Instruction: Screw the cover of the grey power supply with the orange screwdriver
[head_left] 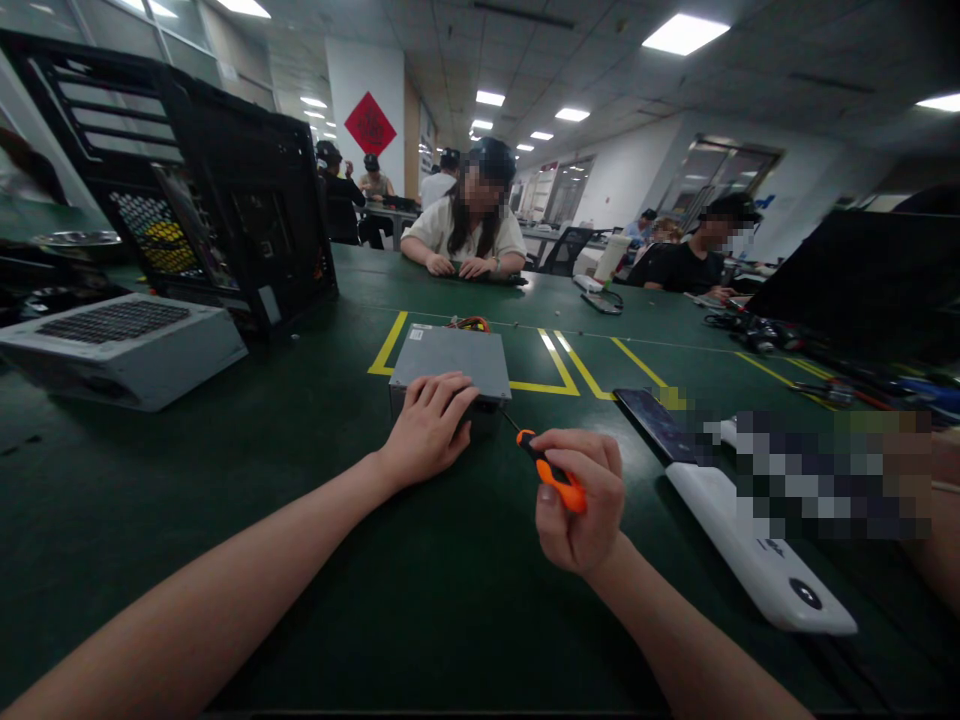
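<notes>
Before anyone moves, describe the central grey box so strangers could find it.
On the green table, look right of the black computer case. There sits the grey box, under the left grip; its solid top sets it apart from the grille-topped box.

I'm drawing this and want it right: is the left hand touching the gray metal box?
Touching. The head view shows the left hand lying over the near edge of the gray metal box, fingers resting on its top.

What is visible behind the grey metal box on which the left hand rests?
Behind the grey box, some coloured wires show above its far edge; farther back, a person is across the green table. The wires' lower parts cannot be seen; the box covers them.
</notes>
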